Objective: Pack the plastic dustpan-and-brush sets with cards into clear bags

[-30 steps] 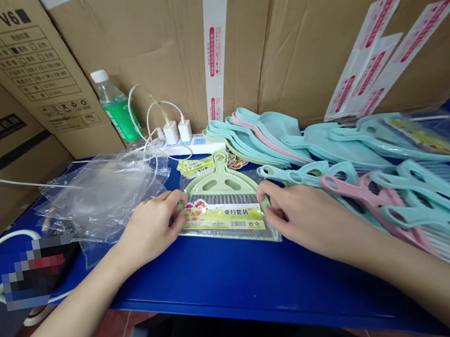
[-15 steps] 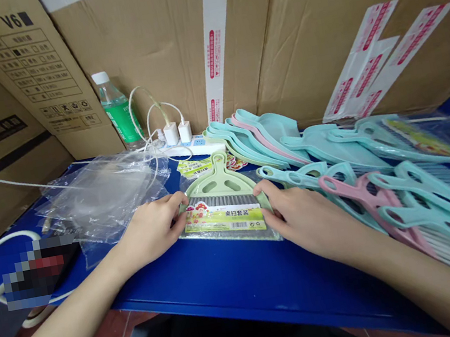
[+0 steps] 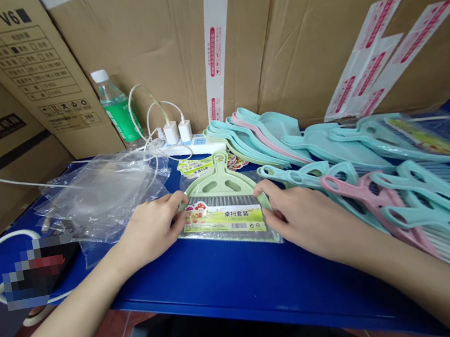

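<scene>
A light green brush and dustpan set (image 3: pixel 223 183) lies in a clear plastic bag in front of me, its handle pointing away. Across its grey bristles sits a printed label card (image 3: pixel 223 216). My left hand (image 3: pixel 155 227) pinches the left edge of the bagged set between thumb and fingers. At the opposite edge my right hand (image 3: pixel 290 206) grips it the same way. Just right of my right hand are loose brushes, among them a pink brush (image 3: pixel 369 198) and a turquoise brush (image 3: pixel 443 223).
Clear plastic bags (image 3: pixel 102 190) are piled at the left, near a black object (image 3: pixel 66 266) partly blurred out. Behind stand a bottle (image 3: pixel 120 114), a power strip (image 3: pixel 199 145) with cables, and cardboard boxes (image 3: pixel 168 45). Dustpans (image 3: pixel 325 145) lie at the back right of the blue table (image 3: pixel 229 290).
Both hands keep their hold on the bagged set, which stays in place. Only a very slight shift of the view shows.
</scene>
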Action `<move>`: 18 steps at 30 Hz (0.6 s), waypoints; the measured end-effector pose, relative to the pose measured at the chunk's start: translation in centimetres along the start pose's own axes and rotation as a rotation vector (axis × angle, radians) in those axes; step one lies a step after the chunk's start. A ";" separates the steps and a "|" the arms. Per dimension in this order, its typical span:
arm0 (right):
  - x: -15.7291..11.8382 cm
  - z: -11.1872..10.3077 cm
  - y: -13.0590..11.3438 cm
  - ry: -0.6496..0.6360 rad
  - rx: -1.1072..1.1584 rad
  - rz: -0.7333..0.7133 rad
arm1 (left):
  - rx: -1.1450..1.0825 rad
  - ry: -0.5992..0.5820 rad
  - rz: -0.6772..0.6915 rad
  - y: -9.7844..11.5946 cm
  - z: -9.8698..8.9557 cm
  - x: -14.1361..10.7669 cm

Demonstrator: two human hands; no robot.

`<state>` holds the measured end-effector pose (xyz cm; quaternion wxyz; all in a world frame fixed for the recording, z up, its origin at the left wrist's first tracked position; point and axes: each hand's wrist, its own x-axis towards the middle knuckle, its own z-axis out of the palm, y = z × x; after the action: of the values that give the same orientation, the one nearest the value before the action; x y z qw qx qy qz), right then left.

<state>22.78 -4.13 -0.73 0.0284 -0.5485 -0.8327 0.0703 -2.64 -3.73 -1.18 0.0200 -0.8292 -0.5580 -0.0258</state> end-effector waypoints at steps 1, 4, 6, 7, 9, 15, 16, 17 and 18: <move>0.0 0.1 0.0 0.013 0.002 -0.009 | 0.004 0.006 0.002 0.0 0.0 0.0; -0.1 0.3 0.2 0.057 0.009 -0.039 | 0.016 0.025 0.010 0.0 0.1 0.0; -0.1 0.3 0.3 0.065 0.004 -0.045 | 0.024 0.038 0.017 0.0 0.1 -0.1; -0.1 0.3 0.2 0.063 -0.002 -0.043 | 0.027 0.041 0.021 0.0 0.1 -0.1; -0.1 0.1 0.2 0.052 -0.016 -0.036 | 0.030 0.042 0.023 0.0 0.0 -0.1; -0.2 0.1 0.0 0.042 -0.040 -0.021 | 0.026 0.044 0.024 0.0 0.1 -0.1; -0.2 0.1 0.0 0.043 -0.044 -0.016 | 0.021 0.048 0.027 0.0 0.1 -0.1; -0.2 0.1 0.0 0.040 -0.048 -0.011 | 0.017 0.050 0.029 0.0 0.1 -0.1; -0.3 0.2 0.0 0.033 -0.051 -0.006 | 0.014 0.050 0.030 0.0 0.2 -0.1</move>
<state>22.87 -4.40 -0.87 0.0284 -0.5475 -0.8354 0.0399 -2.69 -3.81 -1.34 0.0401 -0.8363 -0.5452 -0.0424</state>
